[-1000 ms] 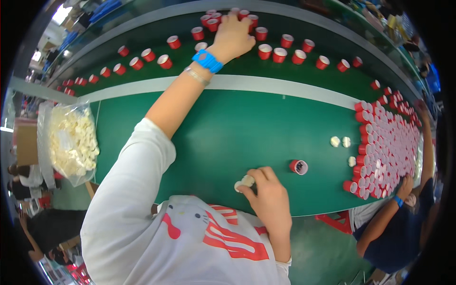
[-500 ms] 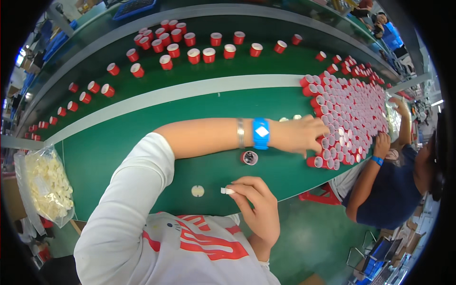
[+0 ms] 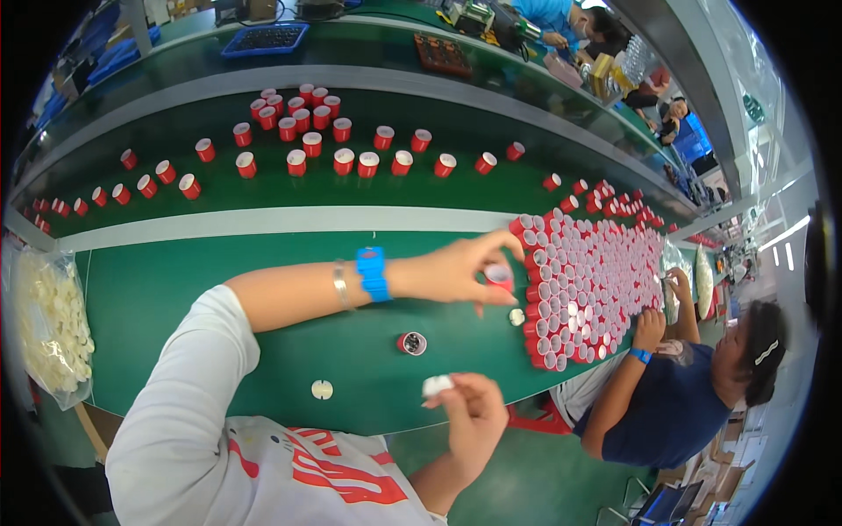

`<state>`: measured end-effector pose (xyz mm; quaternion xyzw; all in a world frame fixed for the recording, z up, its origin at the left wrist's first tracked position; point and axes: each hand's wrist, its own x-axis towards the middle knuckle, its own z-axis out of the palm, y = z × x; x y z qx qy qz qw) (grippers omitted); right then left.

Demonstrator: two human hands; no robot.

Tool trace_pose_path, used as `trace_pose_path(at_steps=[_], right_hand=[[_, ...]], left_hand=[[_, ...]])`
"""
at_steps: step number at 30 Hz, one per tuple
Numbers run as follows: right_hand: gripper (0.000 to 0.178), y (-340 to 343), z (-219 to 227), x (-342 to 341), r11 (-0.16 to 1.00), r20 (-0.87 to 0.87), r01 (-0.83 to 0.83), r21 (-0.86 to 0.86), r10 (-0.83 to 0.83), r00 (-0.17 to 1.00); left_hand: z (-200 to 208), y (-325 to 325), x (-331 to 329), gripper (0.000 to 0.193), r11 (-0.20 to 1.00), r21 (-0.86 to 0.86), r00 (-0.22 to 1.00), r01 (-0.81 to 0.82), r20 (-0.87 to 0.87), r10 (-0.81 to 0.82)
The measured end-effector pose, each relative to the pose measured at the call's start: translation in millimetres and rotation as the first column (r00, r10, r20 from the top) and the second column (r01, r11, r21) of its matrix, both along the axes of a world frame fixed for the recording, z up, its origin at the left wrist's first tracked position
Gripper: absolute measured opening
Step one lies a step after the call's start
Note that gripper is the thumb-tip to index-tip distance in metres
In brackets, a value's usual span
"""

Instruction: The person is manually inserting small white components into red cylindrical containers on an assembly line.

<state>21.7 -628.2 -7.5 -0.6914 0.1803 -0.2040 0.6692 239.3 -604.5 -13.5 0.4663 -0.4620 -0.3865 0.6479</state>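
Note:
My left hand (image 3: 449,273), reaching across to the right with a blue wristband, has its fingers closed round a small red cup (image 3: 499,277), beside the packed block of red cups (image 3: 579,280). Lower down, my right hand (image 3: 474,412) pinches a small white piece (image 3: 436,386) between thumb and fingers. Between my hands and a little left stands an open red cup with dark bits inside (image 3: 411,343). A pale notched disc (image 3: 322,389) lies flat on the green table (image 3: 219,368). Just below my left hand is another pale piece (image 3: 517,316).
A clear bag of pale pieces (image 3: 54,324) lies at the table's left end. Several red cups (image 3: 296,163) stand along the far strip, behind a white rail (image 3: 289,222). A co-worker (image 3: 667,394) sits at the right, hands by the cup block. Above is a shelf with a blue tray (image 3: 266,40).
My left hand has taken a red cup from the block's edge and drawn it away. My right hand still holds the white piece, now turned more into view. The whole view has shifted.

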Motion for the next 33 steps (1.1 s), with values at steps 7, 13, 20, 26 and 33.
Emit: trace_pose_path(at_steps=[7, 13, 20, 26, 33], right_hand=[[0.011, -33, 3, 76, 0.956, 0.21, 0.267, 0.121, -0.288, 0.934], [0.008, -41, -24, 104, 0.945, 0.194, 0.244, 0.216, -0.287, 0.938], [0.012, -34, -42, 109, 0.95, 0.193, 0.189, 0.248, -0.239, 0.952], [0.011, -34, -39, 103, 0.945, 0.2, 0.203, 0.255, -0.257, 0.945], [0.012, -34, -47, 106, 0.943, 0.198, 0.23, 0.242, -0.28, 0.939]], left_hand=[[-29, 52, 29, 0.049, 0.981, 0.07, 0.983, -0.179, -0.027, 0.181], [-41, 50, 27, 0.042, 0.971, 0.083, 0.97, -0.225, 0.11, 0.216], [-37, 61, 27, 0.04, 0.962, 0.176, 0.973, -0.207, 0.135, 0.185], [-37, 57, 23, 0.04, 0.974, 0.119, 0.967, -0.191, 0.192, 0.166], [-46, 59, 23, 0.04, 0.97, 0.082, 0.94, -0.229, 0.279, 0.198]])
